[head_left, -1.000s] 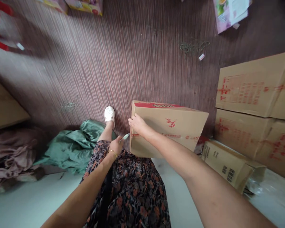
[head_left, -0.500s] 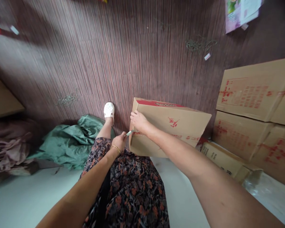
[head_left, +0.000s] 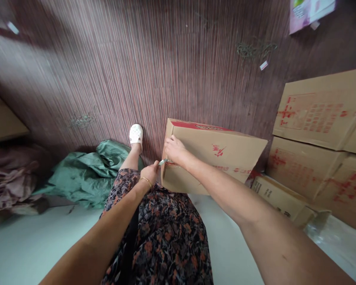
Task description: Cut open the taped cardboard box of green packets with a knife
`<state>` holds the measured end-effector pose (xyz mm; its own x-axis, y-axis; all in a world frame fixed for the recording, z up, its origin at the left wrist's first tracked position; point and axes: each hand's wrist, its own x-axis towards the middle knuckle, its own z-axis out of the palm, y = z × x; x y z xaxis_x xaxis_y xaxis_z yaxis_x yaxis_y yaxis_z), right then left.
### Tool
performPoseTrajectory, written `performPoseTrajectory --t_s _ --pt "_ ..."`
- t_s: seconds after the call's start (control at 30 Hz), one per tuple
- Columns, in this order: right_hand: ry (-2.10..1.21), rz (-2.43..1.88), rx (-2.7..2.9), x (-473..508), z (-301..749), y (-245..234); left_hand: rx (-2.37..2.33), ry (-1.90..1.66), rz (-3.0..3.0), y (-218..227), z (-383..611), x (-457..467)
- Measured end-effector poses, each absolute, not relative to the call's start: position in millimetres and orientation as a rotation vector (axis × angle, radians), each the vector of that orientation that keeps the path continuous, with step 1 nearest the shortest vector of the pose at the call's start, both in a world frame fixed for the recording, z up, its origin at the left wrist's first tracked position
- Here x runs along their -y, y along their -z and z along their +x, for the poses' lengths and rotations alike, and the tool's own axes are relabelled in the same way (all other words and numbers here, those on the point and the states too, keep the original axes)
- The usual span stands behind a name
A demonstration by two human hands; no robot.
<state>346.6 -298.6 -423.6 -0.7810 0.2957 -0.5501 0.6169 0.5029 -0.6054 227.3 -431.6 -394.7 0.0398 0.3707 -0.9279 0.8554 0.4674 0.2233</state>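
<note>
A brown cardboard box with red print and a red-edged top rests by my right knee. My right hand lies flat on its near left corner, fingers spread over the edge. My left hand grips a small light-coloured cutter, whose tip touches the taped seam at the box's left end. A thin bracelet circles my left wrist.
Stacked cartons with red print stand at the right, a smaller box below them. A green cloth and a pinkish cloth lie at the left. My foot in a white shoe rests on the brown striped floor.
My left hand has moved right, bringing the cutter's tip from beside the box onto its taped seam. My right hand stayed on the corner. The view shifted slightly.
</note>
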Motion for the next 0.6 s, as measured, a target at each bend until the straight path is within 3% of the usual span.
performPoseTrajectory --t_s 0.13,0.6 --pt "0.929 0.566 -2.424 292.0 347.4 413.3 -1.590 0.550 1.101 396.2 230.9 436.5" --pt "0.871 0.505 -2.362 281.0 356.5 401.3 -1.513 0.648 1.010 381.4 250.9 484.7"
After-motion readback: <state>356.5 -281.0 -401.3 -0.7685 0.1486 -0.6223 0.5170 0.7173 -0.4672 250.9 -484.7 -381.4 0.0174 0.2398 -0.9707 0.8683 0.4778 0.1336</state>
